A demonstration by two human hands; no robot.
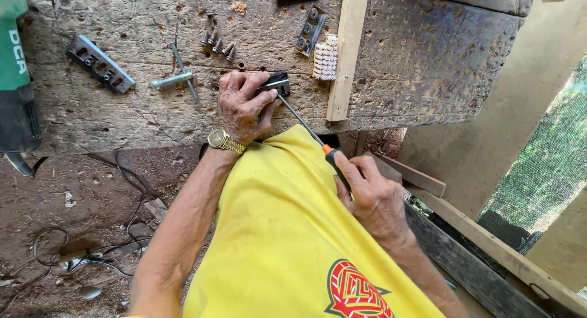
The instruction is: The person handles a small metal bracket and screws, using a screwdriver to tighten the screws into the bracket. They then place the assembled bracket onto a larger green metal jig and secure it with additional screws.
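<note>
My left hand [243,107], with a gold wristwatch, presses a small black metal block [276,83] down on the worn wooden workbench [422,61]. My right hand [367,192] grips the black and orange handle of a screwdriver [309,129], whose long shaft slants up to the block's lower right edge. The tip meets the block beside my left fingers. A yellow shirt fills the lower middle of the view.
On the bench lie several loose bolts [217,41], a T-shaped socket wrench [176,78], a grey slotted metal bar [99,63], another black bracket [310,29], a small brush [325,56] and a wooden batten [347,52]. A green power tool [15,79] hangs at left. Cables [92,251] lie on the dirt floor.
</note>
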